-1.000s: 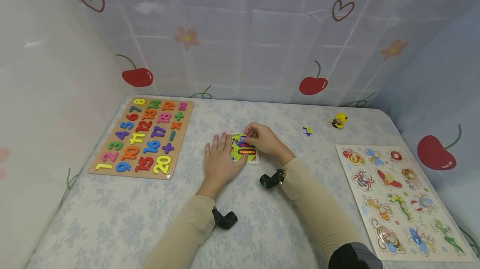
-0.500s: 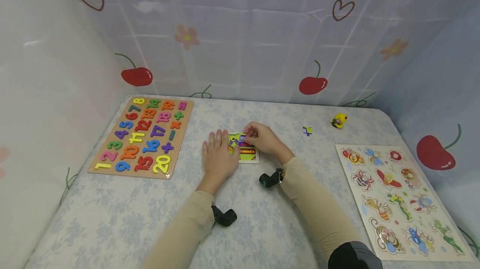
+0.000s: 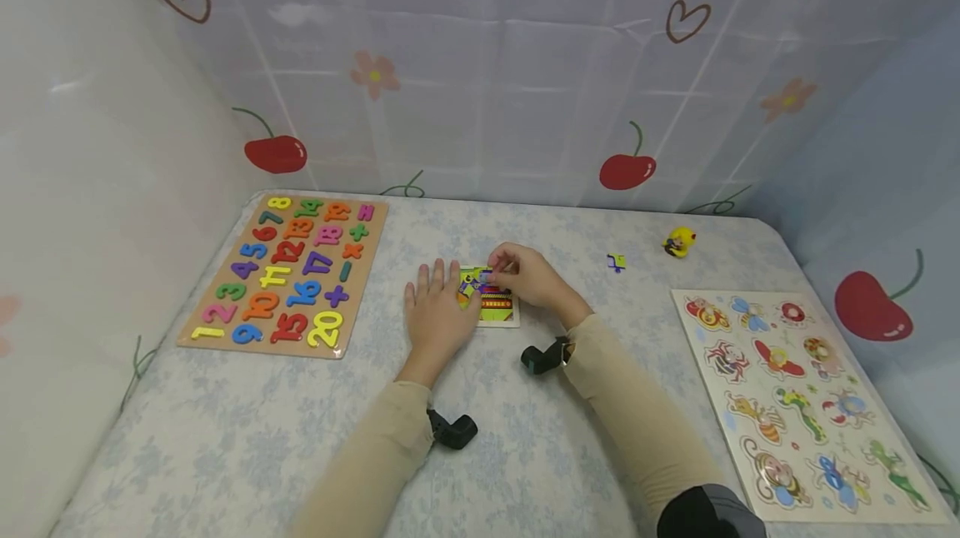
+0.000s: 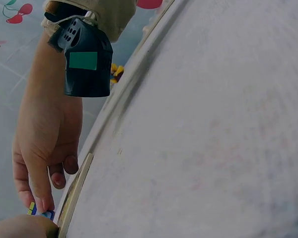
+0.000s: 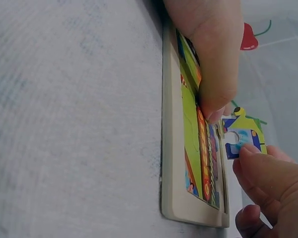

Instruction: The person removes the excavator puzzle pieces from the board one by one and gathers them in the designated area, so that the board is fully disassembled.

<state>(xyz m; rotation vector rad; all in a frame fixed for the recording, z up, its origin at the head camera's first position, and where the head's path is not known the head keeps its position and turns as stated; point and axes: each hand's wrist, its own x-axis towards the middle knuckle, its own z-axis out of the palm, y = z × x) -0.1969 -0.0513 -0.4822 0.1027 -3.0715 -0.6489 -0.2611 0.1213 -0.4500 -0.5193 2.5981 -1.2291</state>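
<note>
A small framed jigsaw puzzle (image 3: 497, 315) with a digger-like picture lies on the table in front of me. My left hand (image 3: 438, 313) covers its left side, fingers straight and side by side, and the thumb (image 5: 218, 89) touches the picture. At the far right corner, my right hand (image 3: 527, 278) pinches a jigsaw piece (image 5: 248, 134) between thumb and fingers. That piece is yellow-green, blue and purple, with a knob and a round notch, and it stands raised on edge beside the frame in the right wrist view. The left wrist view shows the right hand (image 4: 47, 144) from the side.
Another jigsaw piece (image 3: 617, 262) lies to the right, near a yellow duck toy (image 3: 678, 242). A number board (image 3: 352, 288) rests at the left, and an insect picture board (image 3: 806, 371) at the right. Curtains with cherries hang behind the table.
My left hand has shifted slightly left and its thumb has drawn in, so more of the picture shows. The right hand stays nearly still with the jigsaw piece.
</note>
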